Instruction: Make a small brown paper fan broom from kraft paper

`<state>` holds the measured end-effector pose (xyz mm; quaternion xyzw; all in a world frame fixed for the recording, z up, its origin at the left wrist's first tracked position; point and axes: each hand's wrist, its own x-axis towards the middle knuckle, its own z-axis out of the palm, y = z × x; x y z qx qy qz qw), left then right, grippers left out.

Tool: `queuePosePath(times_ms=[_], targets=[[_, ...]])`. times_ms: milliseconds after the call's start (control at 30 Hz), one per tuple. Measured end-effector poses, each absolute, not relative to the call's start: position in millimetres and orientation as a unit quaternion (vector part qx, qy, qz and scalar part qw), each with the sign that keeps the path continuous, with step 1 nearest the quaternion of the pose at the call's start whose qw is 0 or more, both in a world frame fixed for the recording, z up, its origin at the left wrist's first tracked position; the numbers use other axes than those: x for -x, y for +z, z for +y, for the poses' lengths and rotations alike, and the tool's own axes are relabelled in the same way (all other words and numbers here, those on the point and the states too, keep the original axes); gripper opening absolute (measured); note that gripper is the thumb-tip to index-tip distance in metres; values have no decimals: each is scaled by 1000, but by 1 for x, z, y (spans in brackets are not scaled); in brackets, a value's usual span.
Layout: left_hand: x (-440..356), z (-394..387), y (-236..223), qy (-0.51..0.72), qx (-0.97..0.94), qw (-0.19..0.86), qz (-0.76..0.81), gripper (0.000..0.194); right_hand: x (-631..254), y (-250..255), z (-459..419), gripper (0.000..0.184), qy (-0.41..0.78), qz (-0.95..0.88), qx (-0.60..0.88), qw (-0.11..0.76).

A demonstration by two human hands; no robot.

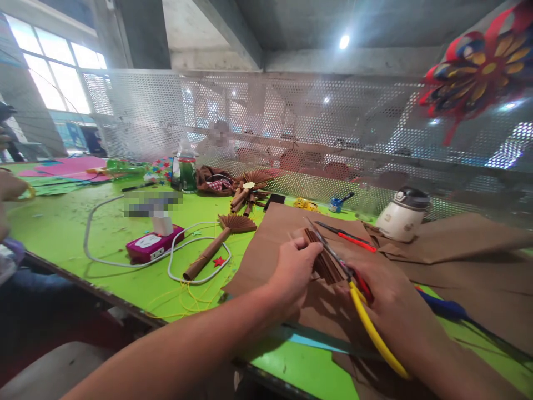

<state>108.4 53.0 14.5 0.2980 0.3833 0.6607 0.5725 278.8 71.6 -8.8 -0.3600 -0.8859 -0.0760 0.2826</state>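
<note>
Between the thumb and fingers of my left hand (293, 264) is a stack of folded brown paper (327, 266), its pleats pressed together. My right hand (385, 289) grips scissors (364, 319) with yellow and red handles. The scissor blades lie along the pleated paper, close to my left fingertips; whether they are cutting into it I cannot tell. Beneath both hands spreads a large brown paper sheet (266, 239). On it, beyond my right hand, lies a red and black pen-like tool (356, 240). Partly hidden by my right arm is a blue-handled tool (443, 305).
Left on the green table (100, 294) are a paper fan with a rolled handle (212, 250), a purple power strip (152, 244) and a white cable (89, 228). Behind stand a green bottle (187, 172), a small blue jar (335, 205) and a white kettle (402, 216). A person sits far left.
</note>
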Motion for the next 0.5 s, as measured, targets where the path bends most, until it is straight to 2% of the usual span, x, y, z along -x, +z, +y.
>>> queuePosePath(times_ms=[300, 500], targets=[[-108, 52, 15, 662, -288, 577, 383, 4, -274, -12, 65, 29, -99, -871, 379, 296], [-107, 53, 15, 658, -303, 568, 390, 6, -280, -12, 69, 30, -107, -886, 372, 254]])
